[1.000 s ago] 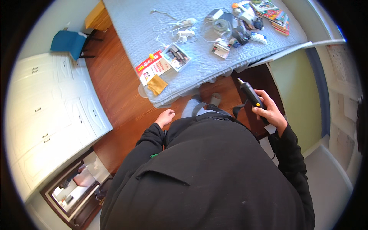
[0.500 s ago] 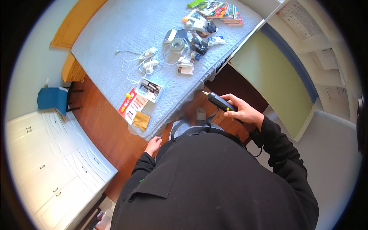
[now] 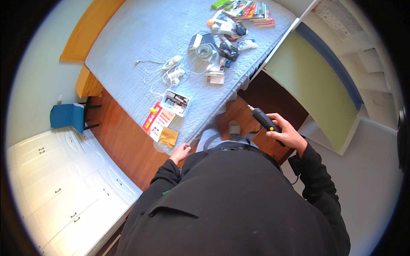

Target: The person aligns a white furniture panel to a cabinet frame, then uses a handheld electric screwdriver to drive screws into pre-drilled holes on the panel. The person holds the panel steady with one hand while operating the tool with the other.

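My right hand (image 3: 288, 135) is wrapped round a slim black electric screwdriver (image 3: 265, 121) with a yellow button. Its thin metal tip points up and left, over the floor beside the bed, touching nothing. My left hand (image 3: 181, 152) hangs low in front of me by the bed's near corner, fingers loosely bent and nothing visible in it. Closest to it on the bed lies a mustard-yellow cloth (image 3: 169, 137), at the edge of a red and white printed sheet (image 3: 157, 123). A pale plastic box (image 3: 176, 103) of small items stands just beyond.
The quilted bed (image 3: 124, 47) also carries white cords with a power strip (image 3: 174, 76), a tape roll (image 3: 204, 51) and a pile of books (image 3: 256, 13). A green-topped desk (image 3: 303, 72) stands at right. White cabinets (image 3: 55, 183) and a blue chair (image 3: 67, 117) are at left.
The view has shifted, so the bed and its things sit farther right. My right hand still grips the screwdriver, now a little farther right; my left hand is slightly higher and farther right in view.
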A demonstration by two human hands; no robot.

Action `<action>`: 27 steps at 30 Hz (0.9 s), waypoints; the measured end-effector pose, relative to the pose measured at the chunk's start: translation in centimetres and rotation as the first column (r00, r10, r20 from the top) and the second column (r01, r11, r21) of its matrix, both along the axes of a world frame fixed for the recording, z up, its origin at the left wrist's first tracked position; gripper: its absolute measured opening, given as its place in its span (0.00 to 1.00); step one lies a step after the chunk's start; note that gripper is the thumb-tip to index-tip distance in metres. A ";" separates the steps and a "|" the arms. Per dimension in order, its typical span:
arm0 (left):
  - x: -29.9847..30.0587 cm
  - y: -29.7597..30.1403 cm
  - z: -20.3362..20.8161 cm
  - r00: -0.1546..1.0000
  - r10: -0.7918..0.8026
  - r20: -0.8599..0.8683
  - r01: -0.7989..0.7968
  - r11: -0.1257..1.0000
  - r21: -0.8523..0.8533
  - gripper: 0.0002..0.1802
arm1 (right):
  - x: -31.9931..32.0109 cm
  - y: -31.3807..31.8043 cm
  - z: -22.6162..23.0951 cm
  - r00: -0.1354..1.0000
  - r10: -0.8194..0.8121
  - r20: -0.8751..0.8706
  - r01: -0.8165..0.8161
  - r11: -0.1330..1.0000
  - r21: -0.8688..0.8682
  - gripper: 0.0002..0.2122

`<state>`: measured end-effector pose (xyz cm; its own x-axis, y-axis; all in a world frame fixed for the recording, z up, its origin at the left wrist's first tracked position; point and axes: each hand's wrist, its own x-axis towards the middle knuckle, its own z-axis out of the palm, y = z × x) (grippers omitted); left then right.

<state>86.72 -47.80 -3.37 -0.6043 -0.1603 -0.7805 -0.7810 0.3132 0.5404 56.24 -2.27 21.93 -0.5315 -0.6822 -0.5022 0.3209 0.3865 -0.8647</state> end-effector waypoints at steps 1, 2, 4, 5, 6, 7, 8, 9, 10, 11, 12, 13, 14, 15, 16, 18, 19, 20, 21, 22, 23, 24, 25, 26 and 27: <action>-0.4 -0.4 -0.1 1.000 -0.021 0.002 0.021 1.000 0.002 0.22 | 0.1 -0.6 -0.1 1.000 -0.024 -0.018 0.024 1.000 0.005 0.30; -0.7 -0.8 -0.1 0.999 -0.036 0.036 0.036 0.999 -0.002 0.22 | 0.1 -0.8 0.2 0.996 -0.046 0.072 0.043 0.999 0.030 0.30; -1.3 -1.7 -0.3 0.997 -0.056 0.050 0.056 0.998 -0.003 0.22 | 0.2 -2.0 0.5 0.997 -0.062 0.034 0.059 0.994 0.093 0.30; -1.7 -2.4 -0.6 0.995 -0.055 0.081 0.055 0.998 0.001 0.22 | 0.0 -2.8 0.6 0.998 -0.061 0.015 0.060 0.996 0.073 0.30; -1.9 -3.1 -0.8 0.995 -0.082 0.049 0.083 0.996 -0.019 0.22 | 0.0 -3.4 0.9 0.998 -0.061 0.010 0.060 0.994 0.088 0.30; -2.1 -3.8 -1.1 0.994 -0.104 0.033 0.105 0.994 -0.032 0.22 | 0.0 -4.1 1.1 0.998 -0.063 0.017 0.060 0.987 0.148 0.30; -2.3 -4.6 -1.6 0.992 -0.118 0.036 0.120 0.992 -0.043 0.22 | -0.1 -4.9 1.3 0.998 -0.062 0.016 0.059 0.991 0.122 0.30; -2.4 -5.4 -2.0 0.992 -0.103 0.075 0.104 0.994 -0.019 0.23 | -0.2 -5.6 1.6 0.998 -0.062 0.021 0.058 0.989 0.139 0.30; -2.6 -6.2 -2.6 0.991 -0.118 0.064 0.119 0.993 -0.011 0.23 | -0.2 -6.3 1.8 0.998 -0.058 0.031 0.052 0.983 0.176 0.30; -2.7 -7.1 -3.2 0.990 -0.121 0.071 0.121 0.993 -0.002 0.23 | -0.1 -7.0 2.0 0.998 -0.066 0.024 0.061 0.985 0.164 0.30; -2.8 -8.1 -3.8 0.988 -0.111 0.108 0.110 0.994 0.011 0.23 | -0.1 -7.7 2.1 0.997 -0.070 0.021 0.065 0.983 0.171 0.30; -3.1 -8.9 -4.4 0.986 -0.125 0.115 0.126 0.992 -0.007 0.23 | 0.0 -8.4 2.2 0.997 -0.072 0.016 0.067 0.977 0.202 0.30; -3.2 -9.8 -5.0 0.984 -0.166 0.062 0.167 0.986 -0.024 0.23 | 0.1 -9.1 2.3 0.996 -0.090 0.011 0.087 0.980 0.177 0.30; -3.4 -10.6 -5.5 0.980 -0.186 0.065 0.189 0.981 -0.036 0.23 | 0.2 -9.7 2.4 0.995 -0.104 0.004 0.102 0.979 0.177 0.30; -3.6 -11.3 -6.0 0.977 -0.184 0.111 0.189 0.981 -0.040 0.23 | 0.2 -10.3 2.4 0.994 -0.112 -0.001 0.110 0.973 0.205 0.30; -4.1 -12.4 -6.8 0.977 -0.193 0.088 0.196 0.981 -0.018 0.23 | 0.2 -11.1 2.6 0.991 -0.131 0.012 0.125 0.968 0.217 0.30; -4.4 -12.8 -7.1 0.976 -0.192 0.099 0.194 0.981 -0.009 0.23 | 0.3 -11.5 2.7 0.991 -0.135 0.020 0.125 0.958 0.259 0.30; -4.8 -13.2 -7.4 0.973 -0.169 0.156 0.169 0.986 0.008 0.23 | 0.3 -11.8 2.7 0.989 -0.147 0.023 0.137 0.959 0.248 0.30; -5.1 -13.5 -7.8 0.968 -0.187 0.167 0.187 0.982 0.016 0.23 | 0.5 -12.1 2.8 0.987 -0.157 0.027 0.145 0.955 0.258 0.30; -5.4 -13.7 -8.1 0.971 -0.211 0.115 0.210 0.978 0.016 0.23 | 0.5 -12.4 2.8 0.987 -0.162 0.025 0.149 0.950 0.275 0.30; -5.6 -13.9 -8.4 0.970 -0.219 0.107 0.217 0.976 0.021 0.23 | 0.8 -12.7 2.8 0.984 -0.178 0.029 0.163 0.947 0.278 0.30; -5.7 -14.1 -8.6 0.968 -0.207 0.142 0.203 0.978 0.040 0.23 | 1.1 -12.9 2.9 0.981 -0.190 0.026 0.175 0.942 0.285 0.30; -5.8 -14.2 -8.9 0.966 -0.220 0.133 0.216 0.975 0.043 0.23 | 1.3 -13.2 2.9 0.981 -0.190 0.027 0.172 0.932 0.320 0.30; -5.9 -14.4 -9.2 0.961 -0.261 0.087 0.259 0.965 0.031 0.22 | 1.5 -13.5 2.9 0.979 -0.203 0.031 0.184 0.936 0.299 0.30; -5.9 -14.5 -9.6 0.955 -0.287 0.075 0.285 0.958 0.030 0.22 | 1.7 -13.6 3.0 0.978 -0.204 0.040 0.182 0.934 0.309 0.30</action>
